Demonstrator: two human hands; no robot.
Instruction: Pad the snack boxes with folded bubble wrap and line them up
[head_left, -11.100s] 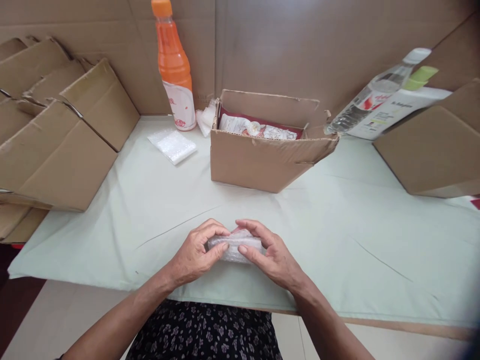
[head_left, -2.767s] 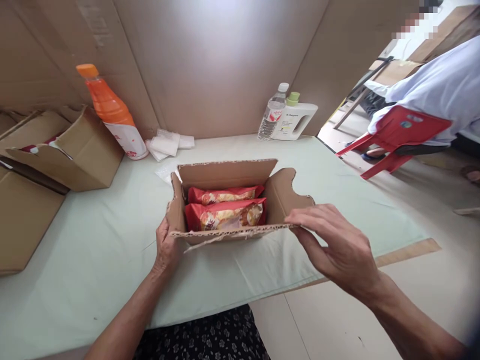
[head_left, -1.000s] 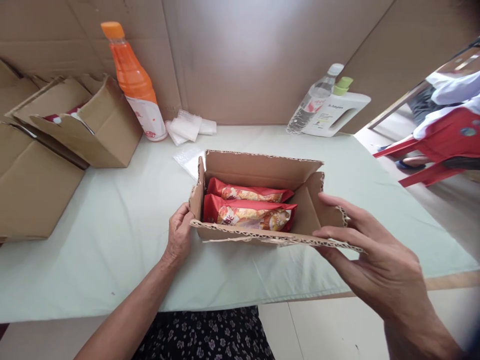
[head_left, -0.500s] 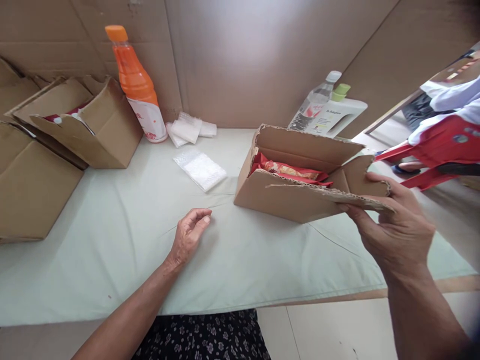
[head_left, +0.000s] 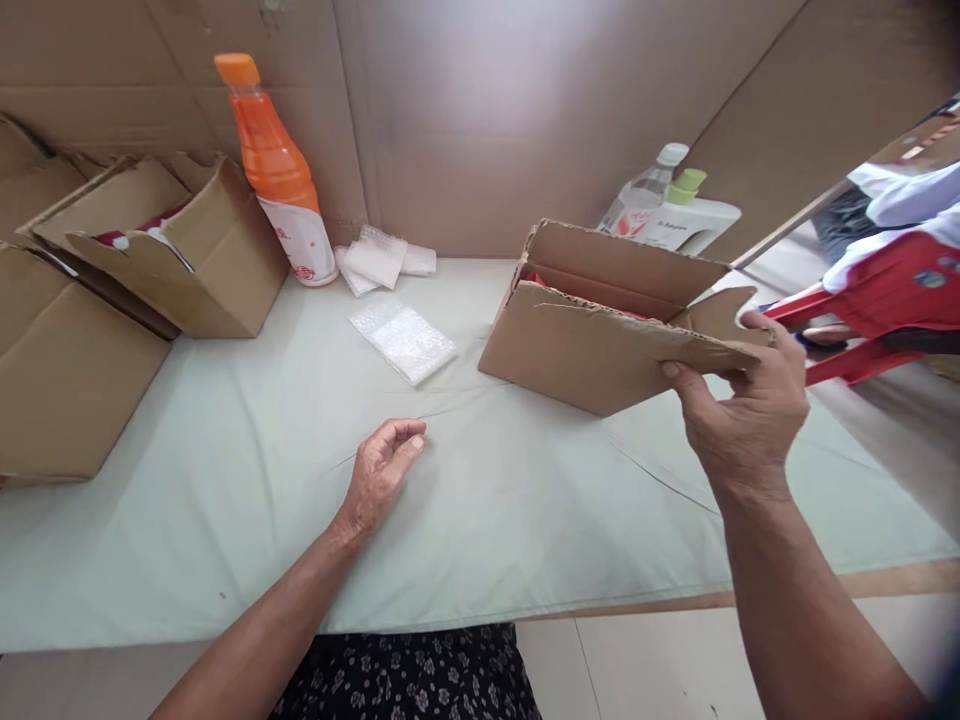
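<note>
With its thumb outside the near wall, my right hand [head_left: 739, 410] grips the right end of an open cardboard box [head_left: 574, 350]. The box stands on the pale green cloth [head_left: 480, 520], and its upper edges are ragged. Only slivers of red packaging [head_left: 630, 315] show inside; the near wall hides the rest. My left hand [head_left: 382, 470] lies on the cloth in front of me, loosely closed, with nothing visible in it. Beyond it sits a flat piece of bubble wrap [head_left: 405, 340], apart from the fingers.
An orange bottle [head_left: 281, 180] stands at the back left, beside more folded bubble wrap [head_left: 375, 260]. Cardboard boxes [head_left: 225, 260] fill the left side. Behind my box are a clear bottle [head_left: 641, 195] and a white bottle [head_left: 694, 222]. A red chair [head_left: 892, 290] and a person are at right.
My right hand and the box have shifted away from me, toward the back of the table. The box's near wall now covers most of the red contents. My left hand has stayed put.
</note>
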